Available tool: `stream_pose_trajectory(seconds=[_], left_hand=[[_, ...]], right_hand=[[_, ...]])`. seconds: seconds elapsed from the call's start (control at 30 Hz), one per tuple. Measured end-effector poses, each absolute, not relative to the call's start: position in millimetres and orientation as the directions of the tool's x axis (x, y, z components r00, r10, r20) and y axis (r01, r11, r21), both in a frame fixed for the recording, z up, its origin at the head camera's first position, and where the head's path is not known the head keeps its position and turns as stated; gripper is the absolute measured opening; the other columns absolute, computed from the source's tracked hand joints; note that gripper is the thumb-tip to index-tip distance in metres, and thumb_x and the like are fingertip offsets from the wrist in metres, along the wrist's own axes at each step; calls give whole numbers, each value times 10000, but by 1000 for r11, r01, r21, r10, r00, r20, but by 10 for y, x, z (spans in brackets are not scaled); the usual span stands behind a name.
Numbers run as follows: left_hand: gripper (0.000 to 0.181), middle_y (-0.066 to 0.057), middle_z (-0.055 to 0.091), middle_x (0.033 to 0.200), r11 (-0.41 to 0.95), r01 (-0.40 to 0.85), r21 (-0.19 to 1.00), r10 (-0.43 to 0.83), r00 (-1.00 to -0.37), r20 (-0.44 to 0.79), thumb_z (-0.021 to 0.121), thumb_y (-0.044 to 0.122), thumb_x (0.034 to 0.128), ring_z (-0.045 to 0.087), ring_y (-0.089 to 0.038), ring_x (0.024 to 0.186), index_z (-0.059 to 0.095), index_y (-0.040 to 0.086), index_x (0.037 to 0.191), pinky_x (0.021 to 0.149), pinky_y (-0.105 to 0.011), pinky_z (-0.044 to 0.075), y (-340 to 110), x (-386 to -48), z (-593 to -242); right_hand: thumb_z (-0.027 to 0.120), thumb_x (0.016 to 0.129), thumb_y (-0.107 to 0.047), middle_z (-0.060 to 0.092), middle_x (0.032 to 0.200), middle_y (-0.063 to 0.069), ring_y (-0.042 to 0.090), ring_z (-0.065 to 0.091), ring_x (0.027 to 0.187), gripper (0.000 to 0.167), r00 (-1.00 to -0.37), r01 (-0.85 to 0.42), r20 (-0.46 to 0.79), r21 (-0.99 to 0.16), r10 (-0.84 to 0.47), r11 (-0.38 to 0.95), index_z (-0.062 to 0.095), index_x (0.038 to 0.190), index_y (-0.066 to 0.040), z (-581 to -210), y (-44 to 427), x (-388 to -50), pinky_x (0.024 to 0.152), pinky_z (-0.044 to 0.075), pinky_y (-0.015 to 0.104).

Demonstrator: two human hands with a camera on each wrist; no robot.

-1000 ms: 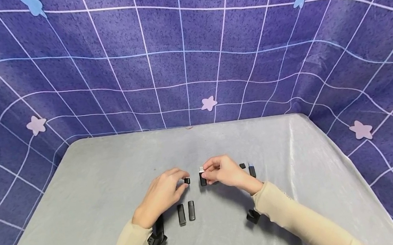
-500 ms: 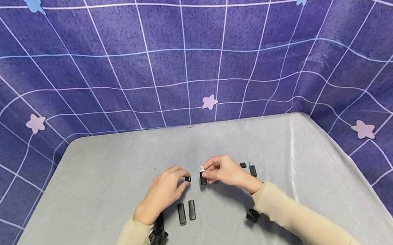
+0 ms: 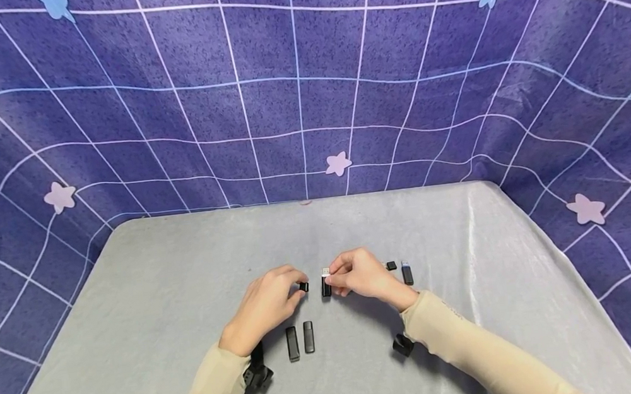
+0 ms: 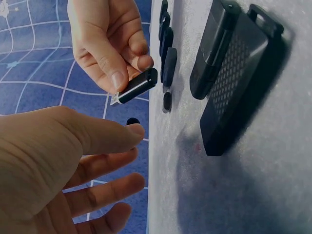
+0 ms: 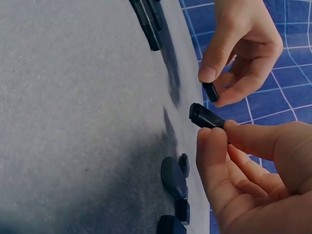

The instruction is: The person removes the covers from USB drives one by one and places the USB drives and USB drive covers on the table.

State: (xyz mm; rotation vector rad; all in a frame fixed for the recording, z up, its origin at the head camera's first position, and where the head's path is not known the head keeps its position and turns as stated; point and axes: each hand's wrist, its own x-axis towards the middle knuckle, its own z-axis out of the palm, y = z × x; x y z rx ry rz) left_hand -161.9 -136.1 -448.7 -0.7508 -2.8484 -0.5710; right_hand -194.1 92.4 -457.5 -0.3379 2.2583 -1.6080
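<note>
Pinching the black USB stick (image 3: 325, 289) in my right hand (image 3: 362, 275), I hold it above the grey tabletop (image 3: 185, 260), its metal plug (image 3: 325, 271) bare; my left hand (image 3: 268, 300) grips a small black cap (image 3: 304, 287) near the stick but apart. Two dark sticks (image 3: 292, 344) lie closer to me.

Black USB stick (image 3: 326, 288), black cap (image 3: 304, 287), beige sleeves (image 3: 471, 337), grey cloth (image 3: 185, 266), purple gridded curtain (image 3: 273, 109)

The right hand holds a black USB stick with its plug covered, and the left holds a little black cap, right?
Not quite: the metal plug is bare, as the head view shows. The right hand does hold a black USB stick, and the left hand a little black cap.
</note>
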Motion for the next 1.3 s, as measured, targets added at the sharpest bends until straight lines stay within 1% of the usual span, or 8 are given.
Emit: stream_pose_trajectory(seconds=[0.2, 0.47, 0.57, 0.73, 0.87, 1.07, 1.17, 1.3], left_hand=[[211, 39, 748, 1110, 816, 477, 325, 437, -879, 192, 823, 156, 867, 724, -202, 1009, 775, 166, 1072, 804, -424, 602, -1347, -1646, -4520], [246, 23, 750, 1123, 816, 480, 320, 447, -877, 176, 819, 156, 878, 724, -195, 1003, 768, 156, 1118, 791, -422, 601, -1277, -1701, -4541], [216, 18, 749, 1093, 818, 485, 310, 456, -874, 167, 823, 156, 872, 722, -199, 993, 773, 156, 1082, 783, -424, 599, -1232, -1734, -4547], [177, 3, 753, 1049, 823, 477, 310, 459, -879, 133, 829, 140, 856, 719, -213, 959, 777, 148, 1025, 767, -449, 595, -1182, -1765, -4579], [159, 1, 752, 1029, 828, 471, 305, 459, -881, 114, 826, 135, 859, 717, -212, 942, 779, 151, 1010, 751, -450, 595, -1157, -1781, -4600], [135, 7, 740, 992, 838, 461, 293, 453, -886, 100, 822, 123, 854, 709, -210, 901, 772, 152, 976, 715, -452, 588, -1144, -1803, -4598], [136, 18, 733, 973, 845, 446, 294, 440, -893, 90, 826, 120, 848, 700, -201, 880, 770, 157, 967, 700, -448, 583, -1148, -1810, -4599], [140, 30, 730, 947, 854, 423, 302, 420, -904, 76, 834, 119, 838, 687, -185, 851, 770, 172, 951, 693, -436, 572, -1154, -1817, -4585]], right_hand=[[777, 902, -88, 720, 696, 104, 178, 670, 556, 79, -922, -39, -124, -913, -368, 405, 732, 908, -24, -4602, 928, -1956, 557, 601, 376], [797, 884, -106, 722, 702, 115, 145, 613, 501, 78, -929, -94, -101, -866, -356, 491, 739, 866, -56, -4646, 913, -1957, 513, 478, 255], [792, 886, -100, 714, 695, 116, 138, 590, 478, 96, -932, -83, -111, -861, -346, 501, 724, 916, -40, -4651, 900, -1960, 500, 464, 253], [780, 896, -86, 719, 708, 119, 117, 574, 463, 194, -935, -49, -143, -854, -325, 517, 665, 1038, -19, -4639, 866, -1955, 467, 467, 249], [781, 891, -81, 722, 718, 103, 104, 564, 455, 193, -940, -50, -144, -839, -310, 541, 653, 1022, -20, -4613, 836, -1942, 442, 472, 243], [799, 874, -88, 680, 695, 14, 93, 566, 450, 139, -948, -96, -112, -791, -297, 604, 665, 893, -58, -4591, 765, -1949, 442, 489, 241], [813, 861, -113, 674, 720, -3, 86, 580, 510, 148, -953, -142, -76, -741, -293, 656, 668, 858, -83, -4588, 734, -1958, 481, 495, 241], [823, 844, -146, 681, 774, -20, 88, 591, 634, 146, -960, -187, -35, -661, -278, 727, 680, 845, -118, -4586, 706, -1966, 579, 498, 247]])
